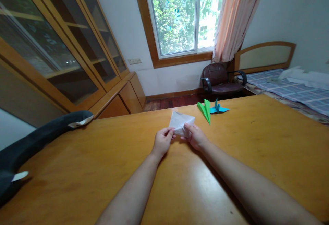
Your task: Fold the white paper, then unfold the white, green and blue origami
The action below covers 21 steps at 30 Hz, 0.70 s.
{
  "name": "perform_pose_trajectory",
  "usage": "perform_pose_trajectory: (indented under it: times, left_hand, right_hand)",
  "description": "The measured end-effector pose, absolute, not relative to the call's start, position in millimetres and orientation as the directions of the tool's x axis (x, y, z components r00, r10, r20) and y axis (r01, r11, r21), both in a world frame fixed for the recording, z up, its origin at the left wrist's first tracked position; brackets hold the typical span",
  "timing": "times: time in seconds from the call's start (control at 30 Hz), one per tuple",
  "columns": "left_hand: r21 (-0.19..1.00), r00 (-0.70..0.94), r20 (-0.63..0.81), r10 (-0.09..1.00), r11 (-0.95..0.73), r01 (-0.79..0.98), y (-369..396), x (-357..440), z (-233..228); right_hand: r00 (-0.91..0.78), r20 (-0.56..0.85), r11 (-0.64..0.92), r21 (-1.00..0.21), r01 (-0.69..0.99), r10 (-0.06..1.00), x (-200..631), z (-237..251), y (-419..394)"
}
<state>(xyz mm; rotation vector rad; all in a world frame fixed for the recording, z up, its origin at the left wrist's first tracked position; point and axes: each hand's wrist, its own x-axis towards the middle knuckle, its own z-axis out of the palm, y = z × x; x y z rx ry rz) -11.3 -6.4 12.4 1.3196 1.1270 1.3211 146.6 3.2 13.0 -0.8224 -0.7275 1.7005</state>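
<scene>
L hand (162, 141) & R hand (196, 137) pinch folded white paper (180, 118) w/ thumbs on top, over wood tbl (102, 170); green paper plane (206, 110) & blue paper bird (215, 110) lie side by side to the R, nr far edge; dark curved obj. (43, 134) w/ white bits at L; behind: glass-door cabinet (101, 88), window (173, 19) w/ pink curtain (236, 15), brown chair (214, 75), bed (308, 96) far R

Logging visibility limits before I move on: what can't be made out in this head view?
Head view throughout:
White paper: underside, hidden by its upper surface.
Left hand and right hand: parts of their fingers, hidden by the paper.
Dark curved object: remainder, cut off by the left edge.
Chair: base, hidden by the table.
</scene>
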Motion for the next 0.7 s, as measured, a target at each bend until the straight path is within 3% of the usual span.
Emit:
perform_pose_trajectory:
  times: [0.23,0.37,0.5,0.57,0.7]
  left_hand:
    - [0.972,-0.144,0.229,0.963,-0.233,-0.01,-4.0,-2.7,2.6]
    - [0.954,-0.199,0.242,0.95,-0.271,-0.131,-6.0,-1.0,7.8]
    - [0.947,-0.235,0.191,0.953,-0.241,-0.211,-6.5,-1.7,13.0]
    - [0.942,-0.179,0.15,0.972,-0.195,-0.273,-7.0,-0.5,12.1]
    - [0.932,0.122,0.034,0.992,0.013,-0.361,-11.8,5.5,7.7]
  right_hand:
    - [-0.208,-0.131,-0.23,-0.784,-0.577,0.969,144.4,14.8,2.4]
    - [-0.199,-0.03,-0.156,-0.739,-0.655,0.98,141.0,13.4,5.5]
    - [-0.185,-0.072,-0.171,-0.776,-0.607,0.98,141.2,10.2,7.6]
    - [-0.17,-0.081,-0.166,-0.797,-0.581,0.982,141.9,9.4,7.1]
    - [-0.187,-0.03,-0.136,-0.797,-0.588,0.982,140.2,9.9,3.4]
